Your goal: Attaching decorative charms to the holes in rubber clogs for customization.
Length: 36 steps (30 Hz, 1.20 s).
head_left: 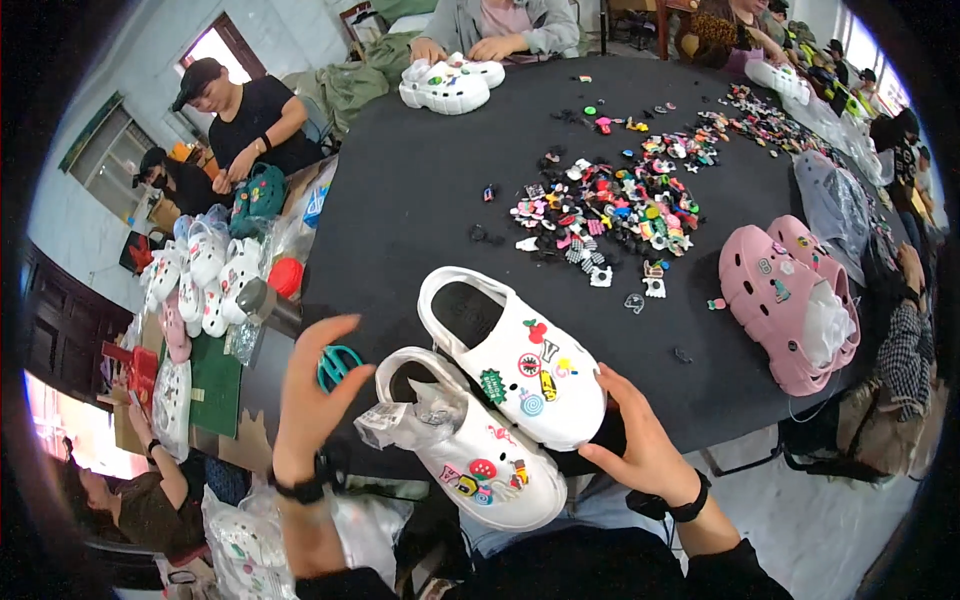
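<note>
Two white clogs with colourful charms lie side by side before me at the table's near edge. The upper clog (480, 340) points its toe to the right, and my right hand (645, 450) cups that toe, fingers at its side and thumb by the sole. The lower clog (490, 465) reaches out past the table edge, with crumpled clear plastic (415, 415) at its opening. My left hand (318, 400) is raised left of the clogs, thumb and fingers apart, holding nothing. Partly hidden behind it is a teal openwork item (340, 366).
Loose shoe charms (610, 210) are heaped on the black table (400, 190). Pink clogs (765, 300) stand at right near a plastic-wrapped pair (830, 200). White clogs (205, 265) are piled at left by a grey bottle (262, 303). Co-workers sit around, one handling white clogs (450, 85).
</note>
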Available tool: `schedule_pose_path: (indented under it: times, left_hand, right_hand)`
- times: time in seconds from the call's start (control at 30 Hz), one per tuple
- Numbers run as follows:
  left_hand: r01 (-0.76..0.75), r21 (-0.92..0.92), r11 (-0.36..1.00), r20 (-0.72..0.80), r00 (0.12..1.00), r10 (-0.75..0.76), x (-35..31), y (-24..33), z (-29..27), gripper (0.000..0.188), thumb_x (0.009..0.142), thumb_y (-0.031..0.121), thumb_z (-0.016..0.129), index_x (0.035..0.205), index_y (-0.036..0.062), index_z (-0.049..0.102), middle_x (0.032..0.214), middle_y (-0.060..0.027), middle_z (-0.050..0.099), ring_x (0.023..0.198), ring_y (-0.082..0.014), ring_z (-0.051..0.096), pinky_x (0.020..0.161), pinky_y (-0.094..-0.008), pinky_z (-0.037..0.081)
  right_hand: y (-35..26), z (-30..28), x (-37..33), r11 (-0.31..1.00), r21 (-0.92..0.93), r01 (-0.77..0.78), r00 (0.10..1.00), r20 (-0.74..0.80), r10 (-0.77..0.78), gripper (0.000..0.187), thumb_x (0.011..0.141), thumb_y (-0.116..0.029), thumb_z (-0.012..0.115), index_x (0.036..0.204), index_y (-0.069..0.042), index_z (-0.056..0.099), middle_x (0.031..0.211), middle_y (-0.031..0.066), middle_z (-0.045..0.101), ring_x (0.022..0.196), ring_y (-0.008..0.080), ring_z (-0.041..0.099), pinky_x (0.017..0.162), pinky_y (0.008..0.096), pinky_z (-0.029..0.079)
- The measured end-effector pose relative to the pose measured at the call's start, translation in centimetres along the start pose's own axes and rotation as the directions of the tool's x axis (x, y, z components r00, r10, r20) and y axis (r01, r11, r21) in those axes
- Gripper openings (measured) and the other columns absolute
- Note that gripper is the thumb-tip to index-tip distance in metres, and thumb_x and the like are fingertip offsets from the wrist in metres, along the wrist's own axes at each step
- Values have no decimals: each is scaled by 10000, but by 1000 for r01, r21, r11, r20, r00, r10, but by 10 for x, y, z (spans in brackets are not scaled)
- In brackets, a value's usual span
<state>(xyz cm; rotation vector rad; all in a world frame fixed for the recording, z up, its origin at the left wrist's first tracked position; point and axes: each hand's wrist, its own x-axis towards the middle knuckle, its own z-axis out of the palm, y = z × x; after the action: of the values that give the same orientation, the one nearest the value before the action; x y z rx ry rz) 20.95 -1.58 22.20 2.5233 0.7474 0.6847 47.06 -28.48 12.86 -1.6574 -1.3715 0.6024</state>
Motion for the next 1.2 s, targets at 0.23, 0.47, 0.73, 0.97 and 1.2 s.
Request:
schedule_pose_path:
  times: [0.23,0.47,0.73,0.97,1.2]
  left_hand:
    - [249,-141,958,-51,965,-258,-156,42,63,869,700,272,826,1360,-21,342,1289,-209,448,1252,-334,392,1049,-470,332]
    - [261,-388,884,-3,959,-284,-150,93,127,1409,517,461,929,1473,52,-22,1480,-354,-17,1398,-498,64,1104,-568,214]
    - [276,-398,875,62,960,-274,-131,50,88,1463,479,411,948,1510,57,-28,1514,-320,91,1417,-411,197,1127,-519,220]
    - [210,-221,952,139,973,-183,-126,27,63,1245,476,433,938,1455,1,302,1538,-294,161,1431,-405,201,1143,-505,175]
    - [231,-555,799,-109,932,-345,-117,32,77,671,709,114,795,1269,-10,448,1336,-202,395,1217,-285,442,1022,-381,356]
  right_hand:
    - [3,8,17,999,11,42,999,25,-42,1121,600,-359,905,1428,36,261,1484,331,229,1379,440,291,1111,465,286]
    - [1,18,27,987,-112,112,993,-16,-115,1085,551,-290,915,1416,9,332,1466,322,275,1360,440,326,1081,469,339]
    - [-14,23,-8,986,-162,41,992,-115,-60,1053,522,-320,935,1359,-12,375,1399,303,332,1301,424,385,1038,480,382]
    - [-15,38,-38,989,-141,53,992,-107,-69,1019,555,-346,935,1348,-21,383,1370,261,306,1272,414,384,1006,464,422]
    - [-6,30,-23,984,-166,71,989,-115,-91,1029,513,-338,944,1351,-21,437,1413,285,333,1298,425,395,1034,470,399]
